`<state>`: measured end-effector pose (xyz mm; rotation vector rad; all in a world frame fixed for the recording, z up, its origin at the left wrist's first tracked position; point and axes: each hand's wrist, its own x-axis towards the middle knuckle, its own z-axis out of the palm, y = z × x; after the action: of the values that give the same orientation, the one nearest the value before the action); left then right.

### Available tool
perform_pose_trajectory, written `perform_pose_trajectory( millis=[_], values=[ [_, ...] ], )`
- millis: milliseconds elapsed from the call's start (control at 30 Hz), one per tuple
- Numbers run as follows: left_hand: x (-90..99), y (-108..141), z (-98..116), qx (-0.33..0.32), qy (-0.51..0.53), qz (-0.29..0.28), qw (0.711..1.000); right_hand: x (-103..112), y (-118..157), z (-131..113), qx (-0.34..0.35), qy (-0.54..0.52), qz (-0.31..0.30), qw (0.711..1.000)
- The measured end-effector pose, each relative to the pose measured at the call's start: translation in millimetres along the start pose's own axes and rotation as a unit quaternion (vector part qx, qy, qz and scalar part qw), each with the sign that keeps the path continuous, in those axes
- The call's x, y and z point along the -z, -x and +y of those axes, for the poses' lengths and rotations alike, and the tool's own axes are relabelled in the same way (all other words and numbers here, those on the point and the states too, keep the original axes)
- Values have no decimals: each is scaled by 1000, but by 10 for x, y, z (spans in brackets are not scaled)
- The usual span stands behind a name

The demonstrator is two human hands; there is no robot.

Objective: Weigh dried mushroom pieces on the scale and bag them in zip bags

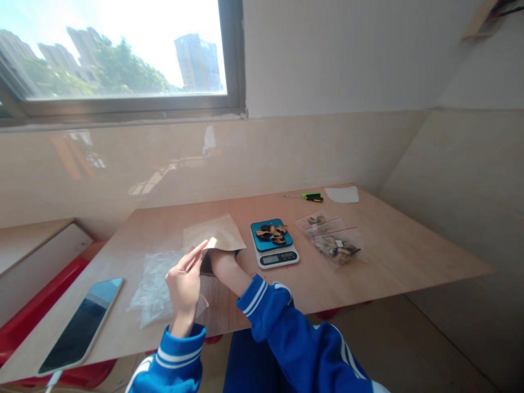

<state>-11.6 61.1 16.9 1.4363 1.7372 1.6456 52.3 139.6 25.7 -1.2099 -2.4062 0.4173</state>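
Note:
A brown paper bag [221, 229] lies on the table with its mouth toward me. My left hand [184, 278] pinches the upper edge of that mouth and lifts it. Inside the bag is my right hand [223, 265]; only the wrist and part of the hand's back show, and its fingers are hidden. Just right of the bag stands a kitchen scale [278, 259] with a blue top. Several dried brown pieces [272, 233], curled and dark at the edges, rest on it. The scale's display cannot be read.
Clear zip bags [338, 243] with dried pieces lie right of the scale. Empty clear plastic bags [155, 286] are left of my left hand, beside a large phone [84, 322] with a cable. Farther back are screwdrivers [309, 197] and a white paper [343, 194].

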Motion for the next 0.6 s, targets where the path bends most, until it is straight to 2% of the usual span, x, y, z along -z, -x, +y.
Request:
perform_pose_trajectory(
  millis=[100,200,300,367,500,600],
  values=[
    [8,4,27,3,11,2,1000,15,147,8,-50,21,19,998],
    [-6,1,67,7,9,-1,1000,79,329,-9,-71,47,26,996],
    [-20,-19,94,9,-16,4,1000,155,518,-40,-57,58,18,997],
    [-21,-34,94,7,-21,7,1000,208,635,-55,-32,52,37,997],
    [-15,-46,70,7,-18,1,1000,326,775,-23,3,-57,89,994],
    [-16,-46,67,2,-23,0,1000,380,818,51,30,-179,121,976]
  ],
)
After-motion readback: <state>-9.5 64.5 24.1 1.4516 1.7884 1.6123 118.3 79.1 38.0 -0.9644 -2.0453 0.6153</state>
